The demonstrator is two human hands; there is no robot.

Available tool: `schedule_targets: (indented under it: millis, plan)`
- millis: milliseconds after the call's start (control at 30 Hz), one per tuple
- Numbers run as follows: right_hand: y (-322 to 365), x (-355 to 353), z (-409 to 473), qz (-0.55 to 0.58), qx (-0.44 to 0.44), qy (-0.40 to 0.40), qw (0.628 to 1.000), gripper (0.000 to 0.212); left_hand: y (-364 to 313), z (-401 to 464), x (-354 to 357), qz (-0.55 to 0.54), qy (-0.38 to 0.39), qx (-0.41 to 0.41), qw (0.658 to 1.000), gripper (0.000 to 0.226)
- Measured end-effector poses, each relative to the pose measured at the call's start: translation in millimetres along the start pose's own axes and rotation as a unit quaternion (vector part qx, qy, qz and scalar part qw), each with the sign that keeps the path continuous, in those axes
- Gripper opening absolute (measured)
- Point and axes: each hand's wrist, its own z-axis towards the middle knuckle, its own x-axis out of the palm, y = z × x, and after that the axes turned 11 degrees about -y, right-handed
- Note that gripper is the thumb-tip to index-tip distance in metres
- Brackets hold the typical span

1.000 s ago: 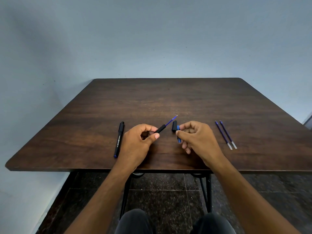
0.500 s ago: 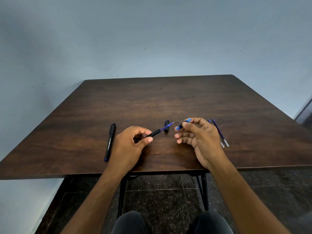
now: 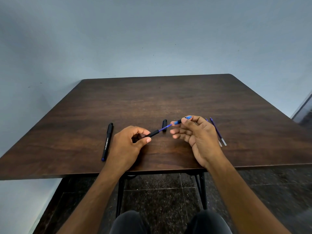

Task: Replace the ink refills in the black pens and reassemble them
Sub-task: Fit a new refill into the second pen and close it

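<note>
Holding: my left hand clamps the barrel, refill protruding.
Right hand: pinches the tip section.
Advice: I should align it coaxially before sliding on.

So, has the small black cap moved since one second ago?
Yes. The black cap was in the right hand then; now it lies on the table, between both hands, right of the whole pen.

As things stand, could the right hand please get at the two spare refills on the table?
Probably not yet: the refills lie bare just beside the right hand, but it already pinches the blue-tipped grip piece.
</note>
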Motion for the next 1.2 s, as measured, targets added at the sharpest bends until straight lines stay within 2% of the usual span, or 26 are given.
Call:
schedule_targets:
  millis: [567,967,1200]
  plan:
    - [-4.6,2.7,-0.4,-0.063,-0.008,0.01,0.998,0.016,1.1,1.2,0.6,0.008,0.001,0.005,1.0,0.019]
    - [-3.9,1.6,0.0,-0.054,0.004,0.025,0.998,0.016,-1.4,2.2,0.7,-0.003,0.025,-0.02,0.999,0.018]
    - [-8.5,0.5,0.0,-0.114,-0.011,0.045,0.992,0.018,-1.6,1.5,0.0,-0.007,0.032,-0.015,0.999,0.018]
